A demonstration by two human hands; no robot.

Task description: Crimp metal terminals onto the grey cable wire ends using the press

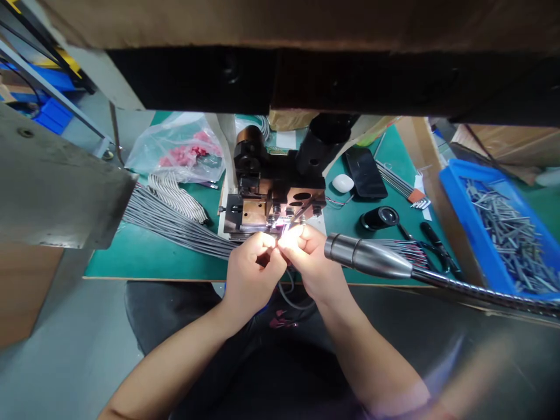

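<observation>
Both hands meet at the front of a black metal press (284, 186), under a bright light. My left hand (256, 271) is closed, thumb and fingers pinched at the tool's front edge. Touching it or nearly so, my right hand (310, 256) is pinched too. What lies between the fingertips is too small and glaring to name. A grey cable (293, 304) hangs in a loop below the hands. To the left, a bundle of grey cables (175, 227) lies on the green mat and runs up to my left hand.
A gooseneck lamp (371, 256) reaches in from the right, close to my right hand. On the mat (345, 224) are a phone (365, 172), a loupe (380, 217) and hex keys (400, 185). A blue bin (481, 233) of metal parts stands right; a plastic bag (175, 149) lies back left.
</observation>
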